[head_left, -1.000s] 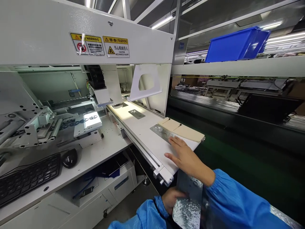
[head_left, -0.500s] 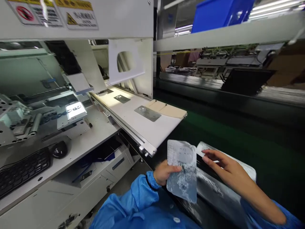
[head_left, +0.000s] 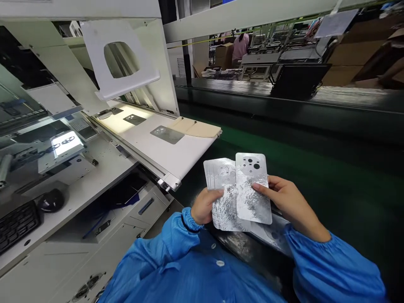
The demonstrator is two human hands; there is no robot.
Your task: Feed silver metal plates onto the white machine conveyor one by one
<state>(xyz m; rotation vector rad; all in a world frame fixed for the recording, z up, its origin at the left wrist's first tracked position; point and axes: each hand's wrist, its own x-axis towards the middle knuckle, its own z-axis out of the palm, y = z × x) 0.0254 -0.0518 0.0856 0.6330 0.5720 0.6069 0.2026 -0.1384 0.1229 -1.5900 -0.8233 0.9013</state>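
The left hand held a fanned stack of phone back covers, silvery with a marbled sheen, its fingers closed on the stack's lower left edge with the thumb laid across the front. The right hand gripped a single back cover by its right edge, fingers shut on it and the thumb pressed on its face. This cover stood upright, camera holes at the top, and overlapped the right side of the stack. Both sets of covers were in the air in front of the person's chest, above a dark green conveyor belt and just beside the near end of a white feed belt. Both arms wore blue sleeves. On the white feed belt lay another silvery cover, flat, just beside two beige pads at the belt's far edge. A darker cover lay farther along under the machine's light. A white guard plate with a cutout hung tilted above that end. To the left, a black mouse and a keyboard sat on the white table. Far off, beyond the green belt, a person in pink stood at other machines.
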